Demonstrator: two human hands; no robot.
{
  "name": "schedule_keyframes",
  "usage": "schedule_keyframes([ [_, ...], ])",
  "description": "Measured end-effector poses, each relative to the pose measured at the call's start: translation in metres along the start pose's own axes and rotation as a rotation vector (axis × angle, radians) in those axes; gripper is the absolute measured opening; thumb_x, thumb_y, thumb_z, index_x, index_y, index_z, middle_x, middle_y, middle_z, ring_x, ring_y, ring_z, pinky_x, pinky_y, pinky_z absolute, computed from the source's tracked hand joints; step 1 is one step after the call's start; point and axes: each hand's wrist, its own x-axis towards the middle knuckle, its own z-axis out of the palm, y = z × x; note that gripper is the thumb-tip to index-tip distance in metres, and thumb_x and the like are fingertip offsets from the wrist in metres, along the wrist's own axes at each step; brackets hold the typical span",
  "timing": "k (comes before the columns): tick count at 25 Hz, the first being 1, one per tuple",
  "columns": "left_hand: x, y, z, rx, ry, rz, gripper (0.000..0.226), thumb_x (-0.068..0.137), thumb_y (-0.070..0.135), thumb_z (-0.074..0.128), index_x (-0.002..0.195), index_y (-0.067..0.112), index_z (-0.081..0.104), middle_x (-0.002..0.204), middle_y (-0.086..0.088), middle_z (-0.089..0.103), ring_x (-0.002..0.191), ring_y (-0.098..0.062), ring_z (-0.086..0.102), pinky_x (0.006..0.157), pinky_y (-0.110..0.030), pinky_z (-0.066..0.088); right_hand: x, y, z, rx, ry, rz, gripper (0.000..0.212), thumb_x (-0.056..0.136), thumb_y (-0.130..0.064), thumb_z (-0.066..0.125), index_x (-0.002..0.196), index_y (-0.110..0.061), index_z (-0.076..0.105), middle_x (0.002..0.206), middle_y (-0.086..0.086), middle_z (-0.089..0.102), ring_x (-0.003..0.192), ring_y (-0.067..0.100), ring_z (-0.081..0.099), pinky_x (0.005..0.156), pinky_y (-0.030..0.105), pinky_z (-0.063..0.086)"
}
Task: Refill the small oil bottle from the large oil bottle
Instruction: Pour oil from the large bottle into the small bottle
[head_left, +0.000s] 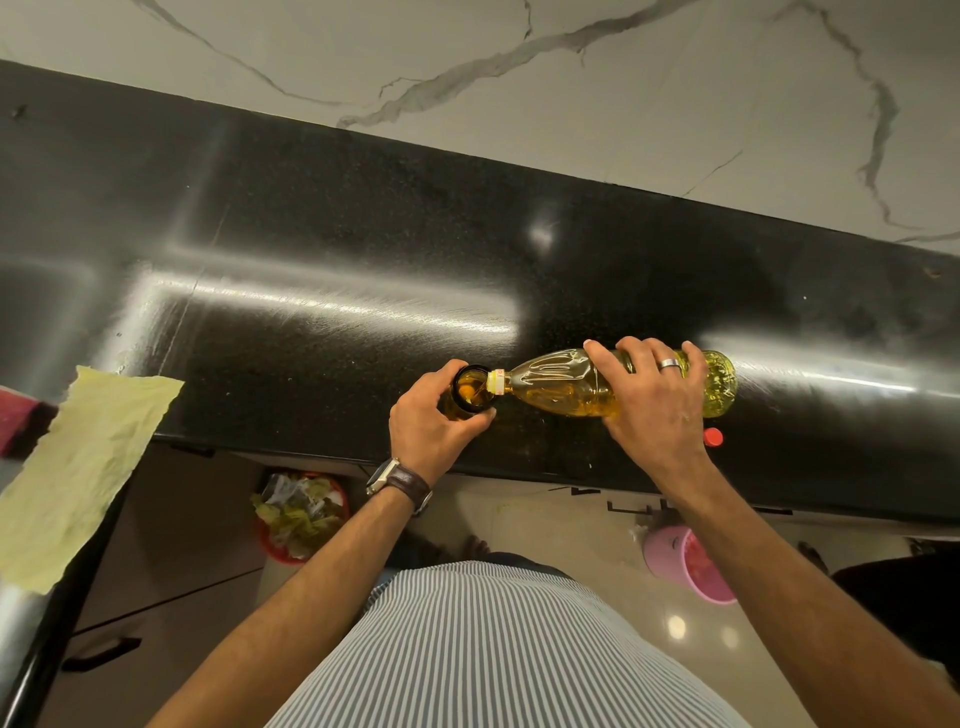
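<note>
Small oil bottle (470, 393): dark glass, upright on the black countertop (311, 249) near its front edge, mouth open and facing up; amber oil visible inside, level not readable from above. Kept standing, presumably so the mouth serves as a steady target.

Large oil bottle (571, 387): clear plastic, roughly half full of yellow oil, tipped on its side with base to the right and neck to the left. Neck ring resting at or just over the rim of the small bottle; touching or barely apart cannot be told. Laid near level, probably to keep the flow slow into a narrow mouth.

Left hand (434, 423): wrapped around the small bottle's shoulder, thumb and fingers closed on the glass, bracing it against tipping. Wrist bent slightly inward, watch with brown strap (400, 483) on the forearm, which rises from lower left.

Right hand (657, 395): clasped over the top of the large bottle's rear half, fingers spread across the far side, thumb toward the neck, ring on one finger. Palm down, forearm running in from lower right.

Red cap (713, 438): on the countertop just beside the right wrist, set aside off the bottle.

Yellow cloth (88, 467): spread over the counter's left corner, well apart, likely kept for drips.

Red bin (301, 514) and pink bucket (685, 564): on the floor below.
</note>
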Motion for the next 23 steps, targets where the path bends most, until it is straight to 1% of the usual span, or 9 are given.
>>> schedule_keyframes([
  [4,-0.0001,-0.0008,-0.0002,0.004,0.001,0.001,0.066,0.078,0.045,0.086,0.136,0.026,0.062,0.117,0.004,0.071,0.105,-0.006,0.063,0.089,-0.025,0.057,0.0003,0.0004,0.0001,-0.004,-0.002,-0.003,0.085,0.076,-0.033,0.089,0.148,-0.03,0.046,0.138,0.012,0.059,0.13,0.034,0.055,0.111,0.066,0.033],
  [10,-0.0006,0.0003,-0.0006,-0.003,0.007,0.005,0.065,0.077,0.048,0.084,0.134,0.028,0.062,0.115,0.006,0.071,0.103,-0.008,0.065,0.086,-0.031,0.06,0.0003,0.0003,0.0004,-0.01,0.0,-0.002,0.085,0.075,-0.034,0.089,0.148,-0.031,0.045,0.138,0.012,0.059,0.129,0.035,0.055,0.111,0.066,0.033],
  [16,-0.0005,-0.0007,0.0003,0.001,0.014,-0.002,0.065,0.077,0.045,0.087,0.135,0.026,0.063,0.116,0.005,0.072,0.105,-0.007,0.064,0.088,-0.03,0.06,-0.0002,0.0001,-0.0017,-0.004,-0.013,0.0,0.087,0.074,-0.035,0.09,0.149,-0.03,0.046,0.139,0.012,0.059,0.131,0.035,0.054,0.112,0.066,0.033],
  [23,0.0005,-0.0012,0.0005,-0.005,0.002,-0.005,0.064,0.078,0.048,0.086,0.134,0.026,0.063,0.116,0.007,0.072,0.105,-0.008,0.065,0.088,-0.03,0.06,-0.0004,-0.0011,-0.003,-0.007,-0.01,-0.001,0.087,0.074,-0.034,0.09,0.149,-0.03,0.046,0.139,0.012,0.059,0.131,0.034,0.054,0.112,0.065,0.032],
])
